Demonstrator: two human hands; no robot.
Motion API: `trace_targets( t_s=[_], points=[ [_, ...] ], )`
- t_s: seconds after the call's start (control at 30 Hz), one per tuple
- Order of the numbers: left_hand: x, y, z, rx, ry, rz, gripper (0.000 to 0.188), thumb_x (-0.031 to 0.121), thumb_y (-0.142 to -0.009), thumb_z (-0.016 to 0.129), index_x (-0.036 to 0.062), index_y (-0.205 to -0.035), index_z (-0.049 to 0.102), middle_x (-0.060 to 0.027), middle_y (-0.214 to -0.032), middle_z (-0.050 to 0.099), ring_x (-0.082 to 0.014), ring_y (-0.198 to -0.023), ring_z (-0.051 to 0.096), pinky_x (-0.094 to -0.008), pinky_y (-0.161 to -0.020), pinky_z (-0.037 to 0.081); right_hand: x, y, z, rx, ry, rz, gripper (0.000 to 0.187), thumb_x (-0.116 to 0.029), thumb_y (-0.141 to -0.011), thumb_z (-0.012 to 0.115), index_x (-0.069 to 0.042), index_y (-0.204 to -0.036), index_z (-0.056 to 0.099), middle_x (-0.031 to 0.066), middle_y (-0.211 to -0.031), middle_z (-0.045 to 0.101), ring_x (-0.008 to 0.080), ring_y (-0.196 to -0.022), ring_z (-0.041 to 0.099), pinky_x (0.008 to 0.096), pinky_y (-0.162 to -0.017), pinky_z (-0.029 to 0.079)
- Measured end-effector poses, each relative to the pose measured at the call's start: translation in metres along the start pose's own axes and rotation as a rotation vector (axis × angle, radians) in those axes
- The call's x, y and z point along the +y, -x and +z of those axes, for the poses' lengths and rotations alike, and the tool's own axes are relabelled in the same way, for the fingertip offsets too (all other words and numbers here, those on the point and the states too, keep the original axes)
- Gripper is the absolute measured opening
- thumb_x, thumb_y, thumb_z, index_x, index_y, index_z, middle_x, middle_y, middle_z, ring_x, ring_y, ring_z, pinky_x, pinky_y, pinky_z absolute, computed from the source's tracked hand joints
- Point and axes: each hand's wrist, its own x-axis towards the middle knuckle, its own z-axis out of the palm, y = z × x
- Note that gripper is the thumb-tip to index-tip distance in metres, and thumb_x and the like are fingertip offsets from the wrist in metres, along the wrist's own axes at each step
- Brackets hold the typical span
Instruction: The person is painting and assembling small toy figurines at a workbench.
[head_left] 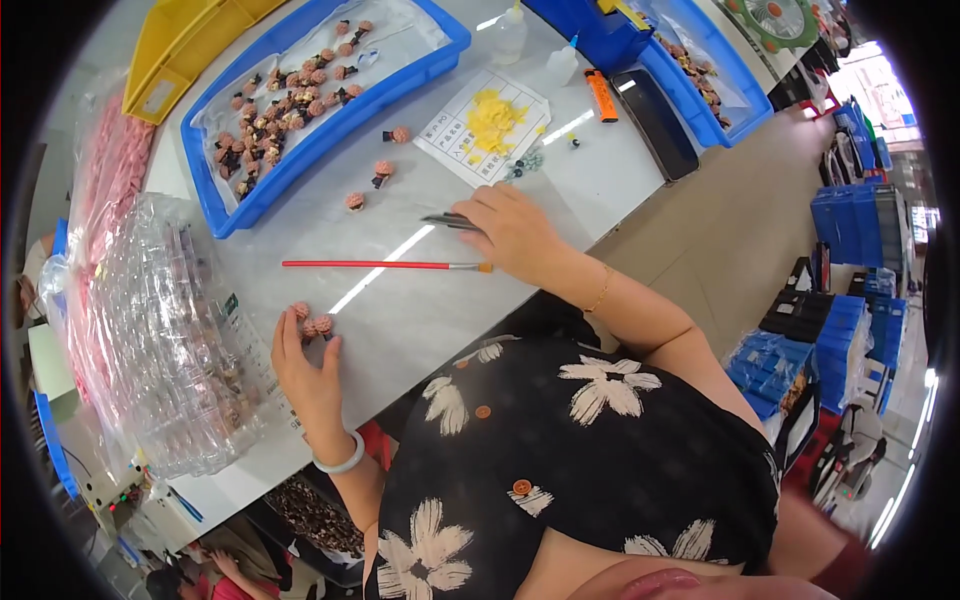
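Note:
My left hand (312,385) is at the table's near left, thumb and fingers curled around a small cluster of pink bumpy balls (318,326) with dark ends. My right hand (515,235) rests over the table, closed on a pair of dark metal tweezers (450,221) whose tips point left. Between the hands lies a red-handled paintbrush (365,264), its bristle end just below my right hand. More such balls lie loose beyond: one ball (355,202), another (382,172) and a third (398,135). Small dark and pale-green beads (525,163) sit above my right hand.
A blue tray (345,120) lined with white holds several pink balls. Yellow flakes (494,120) cover a printed paper. Behind are small squeeze bottles (563,64), an orange lighter (601,96) and a black phone (655,125). Clear plastic packaging (170,340) is piled at left.

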Motion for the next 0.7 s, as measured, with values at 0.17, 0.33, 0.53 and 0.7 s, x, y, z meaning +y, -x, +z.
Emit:
trace_targets(
  t_s=[0.17, 0.33, 0.53, 0.7],
  points=[
    [-0.007, 0.002, -0.01, -0.021, 0.157, -0.004, 0.059, -0.001, -0.059, 0.066, 0.0009, -0.114, 0.044, -0.0071, -0.094, 0.059, -0.0273, -0.101, 0.047, -0.0376, -0.091, 0.032, 0.071, -0.031, -0.028, 0.48, 0.097, 0.058, 0.012, -0.014, -0.08, 0.053, -0.005, -0.086, 0.058, 0.0114, -0.081, 0.057, 0.0277, -0.074, 0.055, 0.0344, -0.066, 0.044],
    [-0.037, -0.006, -0.03, 0.036, 0.141, 0.185, 0.061, 0.006, -0.059, 0.067, 0.0036, -0.114, 0.042, -0.0055, -0.088, 0.059, -0.0319, -0.103, 0.044, -0.0433, -0.093, 0.029, 0.112, -0.048, -0.078, 0.23, 0.505, 0.444, 0.041, -0.04, -0.082, 0.05, -0.005, -0.101, 0.059, 0.0182, -0.094, 0.059, 0.0316, -0.089, 0.055, 0.0365, -0.076, 0.042],
    [-0.05, 0.014, -0.042, 0.195, 0.096, -0.014, 0.058, 0.009, -0.06, 0.071, 0.0056, -0.113, 0.045, -0.0148, -0.113, 0.048, -0.0349, -0.11, 0.04, -0.0425, -0.092, 0.033, 0.166, -0.037, -0.051, 0.075, 0.67, 0.358, 0.039, -0.036, -0.082, 0.046, -0.007, -0.104, 0.057, 0.0174, -0.099, 0.057, 0.0336, -0.095, 0.052, 0.0407, -0.08, 0.041],
    [-0.047, 0.031, -0.06, 0.272, 0.138, 0.085, 0.055, 0.009, -0.062, 0.07, 0.0061, -0.112, 0.048, -0.0179, -0.121, 0.04, -0.0358, -0.111, 0.039, -0.0405, -0.09, 0.036, 0.117, -0.021, -0.043, 0.066, 0.69, 0.426, 0.041, -0.024, -0.073, 0.056, -0.008, -0.111, 0.052, 0.0151, -0.1, 0.056, 0.032, -0.096, 0.052, 0.0395, -0.081, 0.041]
  ],
)
